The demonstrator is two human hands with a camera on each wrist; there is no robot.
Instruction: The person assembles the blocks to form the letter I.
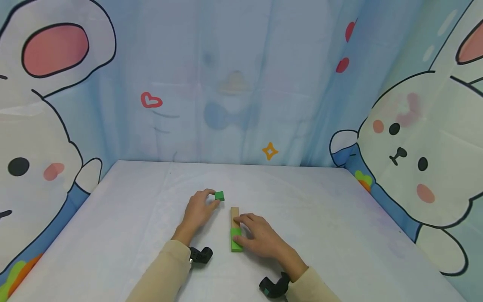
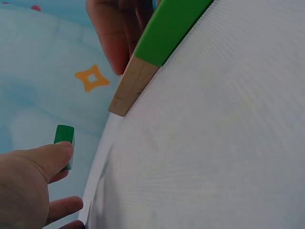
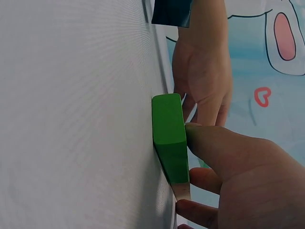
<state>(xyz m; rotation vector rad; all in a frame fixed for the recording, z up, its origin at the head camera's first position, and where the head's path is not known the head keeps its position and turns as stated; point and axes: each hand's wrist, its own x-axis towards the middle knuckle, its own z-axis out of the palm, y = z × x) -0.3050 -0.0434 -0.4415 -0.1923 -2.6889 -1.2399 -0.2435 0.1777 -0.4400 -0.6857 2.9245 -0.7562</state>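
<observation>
My left hand (image 1: pixel 198 211) pinches a small green block (image 1: pixel 219 196) between thumb and fingers, held out beyond the far end of a row. That row is a bright green block (image 1: pixel 236 245) and a plain wooden block (image 1: pixel 235 214) lying end to end on the white table. My right hand (image 1: pixel 260 235) rests over the row from the right, its thumb on the green block and a fingertip on the wooden one. In the right wrist view, the thumb (image 3: pixel 209 143) touches the top of the green block, and part of the wooden block is hidden.
A white cloth (image 1: pixel 151 197) covers the table. Behind it hangs a light blue curtain (image 1: pixel 181 50) printed with large rabbits. Each wrist wears a black camera mount, the left one (image 1: pixel 201 254) close over the cloth and the right one (image 1: pixel 274 286) near the front.
</observation>
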